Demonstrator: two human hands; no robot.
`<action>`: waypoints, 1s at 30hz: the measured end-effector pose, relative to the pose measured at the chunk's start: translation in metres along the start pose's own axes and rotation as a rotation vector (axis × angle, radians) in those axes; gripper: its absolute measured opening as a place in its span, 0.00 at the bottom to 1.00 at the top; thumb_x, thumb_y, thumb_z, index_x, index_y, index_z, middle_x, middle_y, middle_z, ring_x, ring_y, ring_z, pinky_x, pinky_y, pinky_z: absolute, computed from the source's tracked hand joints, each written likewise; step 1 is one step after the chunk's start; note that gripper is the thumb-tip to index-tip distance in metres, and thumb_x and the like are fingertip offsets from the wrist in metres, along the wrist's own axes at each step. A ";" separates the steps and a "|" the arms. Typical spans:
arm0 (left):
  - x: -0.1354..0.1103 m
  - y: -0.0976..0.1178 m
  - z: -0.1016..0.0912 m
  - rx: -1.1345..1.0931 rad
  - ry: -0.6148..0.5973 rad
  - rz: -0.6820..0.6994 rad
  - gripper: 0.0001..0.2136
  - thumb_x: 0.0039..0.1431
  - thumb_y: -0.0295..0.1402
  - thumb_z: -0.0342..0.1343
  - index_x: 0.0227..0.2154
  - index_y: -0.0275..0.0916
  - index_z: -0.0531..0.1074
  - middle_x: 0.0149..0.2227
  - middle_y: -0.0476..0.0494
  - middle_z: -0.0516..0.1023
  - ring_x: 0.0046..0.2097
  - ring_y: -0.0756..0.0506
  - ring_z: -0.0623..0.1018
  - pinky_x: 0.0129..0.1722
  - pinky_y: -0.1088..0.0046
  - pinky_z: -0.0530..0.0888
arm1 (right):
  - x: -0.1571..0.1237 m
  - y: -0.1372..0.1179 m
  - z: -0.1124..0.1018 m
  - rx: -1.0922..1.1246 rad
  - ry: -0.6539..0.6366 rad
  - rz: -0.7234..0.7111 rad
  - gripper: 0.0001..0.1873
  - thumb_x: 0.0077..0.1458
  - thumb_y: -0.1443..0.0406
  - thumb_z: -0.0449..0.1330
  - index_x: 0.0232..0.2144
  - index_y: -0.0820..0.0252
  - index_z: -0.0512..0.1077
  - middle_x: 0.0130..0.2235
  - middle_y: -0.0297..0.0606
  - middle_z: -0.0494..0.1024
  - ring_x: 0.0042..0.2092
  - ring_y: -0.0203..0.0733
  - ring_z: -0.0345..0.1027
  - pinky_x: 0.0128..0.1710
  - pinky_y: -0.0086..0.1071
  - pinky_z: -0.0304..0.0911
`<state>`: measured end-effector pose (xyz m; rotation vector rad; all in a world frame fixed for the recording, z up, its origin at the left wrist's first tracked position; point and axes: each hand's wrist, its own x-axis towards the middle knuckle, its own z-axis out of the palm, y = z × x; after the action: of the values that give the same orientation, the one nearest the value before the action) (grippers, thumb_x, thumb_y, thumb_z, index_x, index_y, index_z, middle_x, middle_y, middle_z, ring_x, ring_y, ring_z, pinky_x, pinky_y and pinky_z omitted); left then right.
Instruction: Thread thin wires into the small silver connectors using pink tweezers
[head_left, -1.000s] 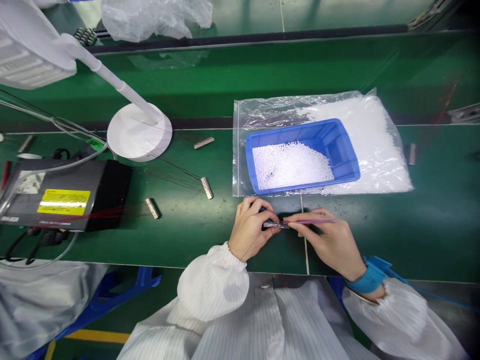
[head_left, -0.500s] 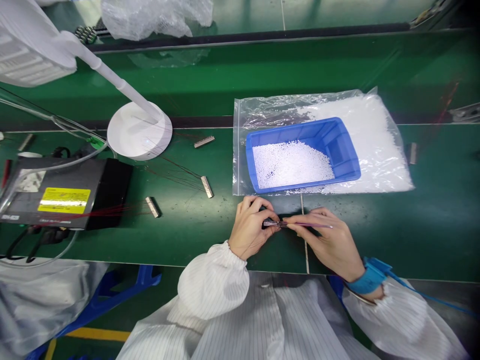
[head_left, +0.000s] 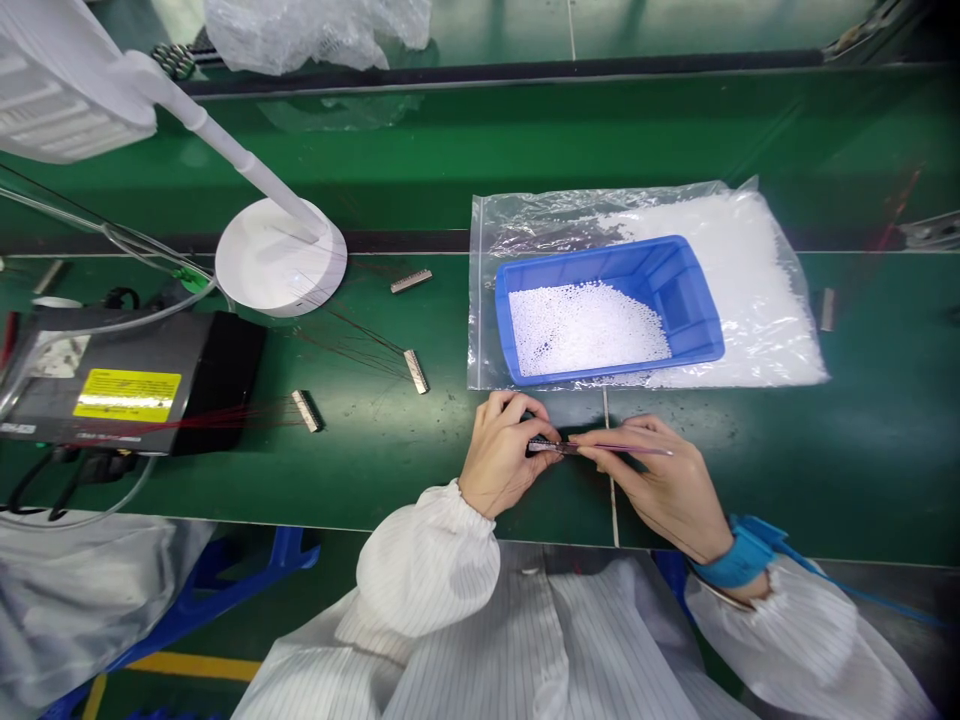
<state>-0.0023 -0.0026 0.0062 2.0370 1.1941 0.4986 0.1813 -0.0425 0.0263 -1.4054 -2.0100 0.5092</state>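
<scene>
My left hand [head_left: 499, 460] is closed around a small block-shaped component [head_left: 541, 446] with a dark edge, low over the table; its far side is hidden by my fingers. In a pinch grip, my right hand [head_left: 671, 485] has slim pinkish tweezers [head_left: 634, 450], pointing left. Their tips meet the component's right end, though the exact contact is too small to make out. Beyond both hands stands a blue bin [head_left: 694, 310] partly filled with tiny white beads [head_left: 589, 325].
Under the bin lies a clear zip bag [head_left: 772, 340] of white material. Similar wired components [head_left: 415, 371] are scattered left of my hands. A white lamp base [head_left: 281, 265] and a black box [head_left: 161, 380] with cables stand farther left. A blue wrist strap [head_left: 739, 555] trails its cord rightward.
Both hands hold almost the same pose, with the tweezers still at the component. The whole view has shifted very slightly.
</scene>
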 end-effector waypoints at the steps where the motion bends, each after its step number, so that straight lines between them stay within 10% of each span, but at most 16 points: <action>1: 0.000 0.000 0.000 0.001 0.000 0.000 0.04 0.51 0.34 0.64 0.30 0.42 0.75 0.40 0.48 0.73 0.48 0.42 0.65 0.47 0.62 0.62 | 0.000 0.000 0.001 0.000 -0.001 0.002 0.06 0.56 0.68 0.59 0.36 0.55 0.73 0.36 0.29 0.81 0.32 0.35 0.71 0.33 0.35 0.66; 18: 0.000 -0.002 0.002 0.020 0.009 -0.008 0.04 0.51 0.34 0.64 0.29 0.43 0.76 0.40 0.48 0.74 0.48 0.42 0.65 0.47 0.61 0.63 | 0.000 -0.007 0.005 -0.061 -0.007 -0.065 0.08 0.55 0.71 0.59 0.38 0.57 0.72 0.36 0.31 0.81 0.31 0.34 0.73 0.36 0.35 0.63; 30: 0.000 -0.001 0.002 0.014 0.004 -0.001 0.06 0.49 0.33 0.66 0.30 0.43 0.76 0.39 0.49 0.73 0.48 0.43 0.66 0.47 0.62 0.63 | 0.009 -0.012 -0.035 -0.097 0.076 0.031 0.12 0.55 0.68 0.60 0.41 0.48 0.72 0.37 0.28 0.80 0.32 0.38 0.70 0.33 0.37 0.67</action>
<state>-0.0019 -0.0032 0.0041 2.0481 1.2037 0.4957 0.1944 -0.0398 0.0620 -1.4932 -1.9785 0.3697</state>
